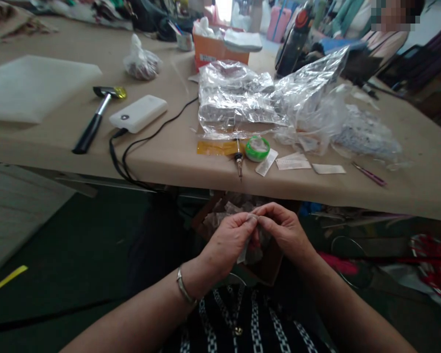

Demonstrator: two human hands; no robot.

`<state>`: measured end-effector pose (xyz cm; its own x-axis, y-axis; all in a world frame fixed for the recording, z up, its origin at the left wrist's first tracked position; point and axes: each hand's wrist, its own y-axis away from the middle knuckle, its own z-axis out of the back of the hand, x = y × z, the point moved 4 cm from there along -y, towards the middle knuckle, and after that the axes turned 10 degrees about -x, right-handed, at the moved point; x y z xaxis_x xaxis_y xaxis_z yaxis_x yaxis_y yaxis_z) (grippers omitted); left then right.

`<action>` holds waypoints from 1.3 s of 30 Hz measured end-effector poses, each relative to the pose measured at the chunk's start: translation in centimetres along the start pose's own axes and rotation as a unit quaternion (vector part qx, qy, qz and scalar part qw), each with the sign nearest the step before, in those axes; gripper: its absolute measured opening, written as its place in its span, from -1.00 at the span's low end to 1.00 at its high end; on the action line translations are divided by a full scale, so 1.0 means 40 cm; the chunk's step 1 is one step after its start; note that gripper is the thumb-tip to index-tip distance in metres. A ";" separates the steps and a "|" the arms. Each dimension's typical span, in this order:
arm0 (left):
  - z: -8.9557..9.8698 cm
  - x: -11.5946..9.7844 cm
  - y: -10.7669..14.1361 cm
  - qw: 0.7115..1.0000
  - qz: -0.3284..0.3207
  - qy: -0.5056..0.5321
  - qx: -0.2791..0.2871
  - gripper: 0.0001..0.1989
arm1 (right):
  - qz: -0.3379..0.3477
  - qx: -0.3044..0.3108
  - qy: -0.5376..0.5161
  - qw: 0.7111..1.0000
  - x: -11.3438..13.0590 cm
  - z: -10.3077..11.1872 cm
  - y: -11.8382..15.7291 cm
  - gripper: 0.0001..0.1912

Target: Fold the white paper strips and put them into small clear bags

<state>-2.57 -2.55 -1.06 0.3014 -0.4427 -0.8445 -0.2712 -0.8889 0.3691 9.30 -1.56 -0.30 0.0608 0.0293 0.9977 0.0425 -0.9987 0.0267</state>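
Just below the table's front edge, my left hand [232,240] and my right hand [284,230] meet, thumbs and fingertips pinched together. Whatever is between them is too small or hidden to name. Clear plastic shows under the fingers, and I cannot tell whether it is held or lies lower down. Beneath my hands stands a cardboard box [274,269] with crumpled clear plastic bags [215,219] in it. Nearest on the tabletop are a soldering-iron-like tool [238,164], a round green-rimmed container [257,148] and small white paper strips [293,161].
The brown-covered table [180,166] also bears a hammer [97,117], a white power bank [138,113] with a black cable, large clear plastic bags [238,98], tweezers [369,174], an orange box [220,54] and a dark bottle [294,41]. A person sits at the far right.
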 end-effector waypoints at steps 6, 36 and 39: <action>0.019 -0.001 -0.012 0.998 -0.035 -0.054 -0.015 -0.66 | 0.016 0.023 0.057 0.998 -0.002 0.008 -0.033 -0.86; 0.081 -0.032 -0.075 0.979 -0.127 -0.155 -0.028 -0.60 | 0.004 0.022 0.044 0.999 -0.029 -0.045 -0.110 -0.85; 0.077 -0.040 -0.079 0.980 -0.127 -0.150 -0.020 -0.61 | -0.007 0.022 0.039 0.999 -0.031 -0.051 -0.115 -0.86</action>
<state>-5.00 1.34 -2.07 0.0712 -0.1571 -0.9850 -0.1844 -0.9726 0.1417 6.98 2.90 -1.53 -0.0187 0.0379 0.9991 0.0873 -0.9954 0.0394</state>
